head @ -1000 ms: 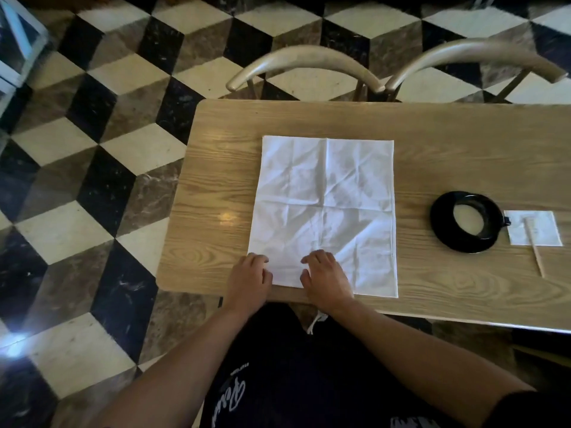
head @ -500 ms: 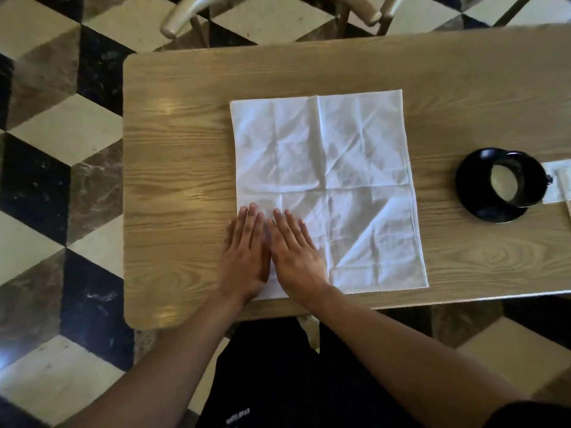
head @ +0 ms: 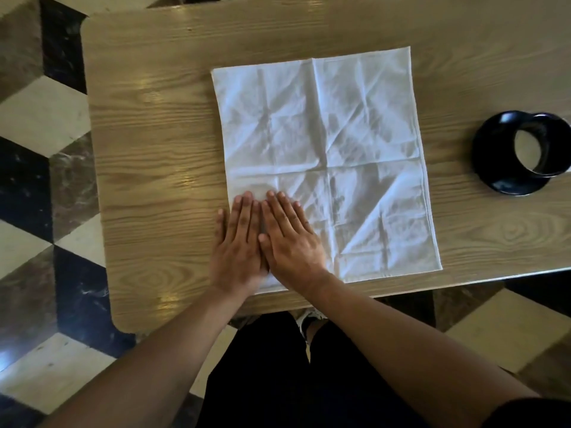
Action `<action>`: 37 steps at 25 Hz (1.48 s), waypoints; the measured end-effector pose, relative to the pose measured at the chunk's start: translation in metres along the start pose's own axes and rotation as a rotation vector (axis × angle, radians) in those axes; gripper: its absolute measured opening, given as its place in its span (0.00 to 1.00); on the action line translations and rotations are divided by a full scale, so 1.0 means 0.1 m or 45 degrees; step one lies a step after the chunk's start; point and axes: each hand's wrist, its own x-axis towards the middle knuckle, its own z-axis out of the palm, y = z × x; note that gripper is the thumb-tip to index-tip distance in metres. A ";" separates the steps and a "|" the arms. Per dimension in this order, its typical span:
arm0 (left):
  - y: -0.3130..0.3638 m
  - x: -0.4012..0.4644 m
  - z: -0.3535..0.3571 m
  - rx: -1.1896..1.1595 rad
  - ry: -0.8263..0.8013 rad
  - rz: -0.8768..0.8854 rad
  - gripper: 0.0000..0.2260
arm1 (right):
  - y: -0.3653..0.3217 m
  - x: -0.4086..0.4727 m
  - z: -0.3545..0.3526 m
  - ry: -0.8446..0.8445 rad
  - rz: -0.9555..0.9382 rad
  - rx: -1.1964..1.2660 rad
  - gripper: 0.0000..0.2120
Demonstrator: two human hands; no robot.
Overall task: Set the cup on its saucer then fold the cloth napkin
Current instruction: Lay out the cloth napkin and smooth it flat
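Note:
A white cloth napkin (head: pixel 327 143) lies spread flat and creased on the wooden table (head: pixel 154 168). My left hand (head: pixel 238 245) and my right hand (head: pixel 290 239) lie side by side, palms down and fingers straight, pressing on the napkin's near left corner. The left hand's little finger rests on bare wood beside the cloth edge. At the right edge of the view a black cup (head: pixel 540 143) stands on its black saucer (head: pixel 494 168), well apart from both hands.
The table's near edge runs just below my wrists, and its rounded left corners border a black, white and brown checkered floor (head: pixel 43 211). My dark-clothed lap sits under the near edge.
My view has tilted down and closer to the table. Both hands went from curled at the napkin's near edge to flat with fingers stretched forward on the cloth. Chairs and paper slip left the view.

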 end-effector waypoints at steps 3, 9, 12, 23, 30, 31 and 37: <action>-0.02 -0.01 0.01 0.019 0.036 0.016 0.29 | 0.05 -0.03 0.01 -0.010 0.013 -0.051 0.30; -0.06 0.00 0.04 0.005 0.098 0.037 0.29 | 0.46 -0.21 -0.10 -0.017 0.042 -0.132 0.33; -0.09 0.00 0.07 0.020 0.107 0.053 0.30 | 0.72 -0.31 -0.19 0.024 0.068 -0.153 0.34; -0.13 0.00 0.10 0.044 0.126 0.062 0.30 | 1.99 -0.71 -0.66 -0.035 0.285 -0.284 0.36; -0.11 0.00 0.09 0.035 0.108 0.050 0.30 | 1.79 -0.70 -0.78 -0.065 0.336 -0.150 0.35; -0.10 0.00 0.08 0.033 0.106 0.053 0.30 | 1.64 -0.65 -0.78 -0.056 0.327 -0.106 0.34; -0.07 -0.01 0.03 0.059 0.071 0.062 0.30 | 0.25 -0.15 -0.36 -0.149 -0.001 0.129 0.34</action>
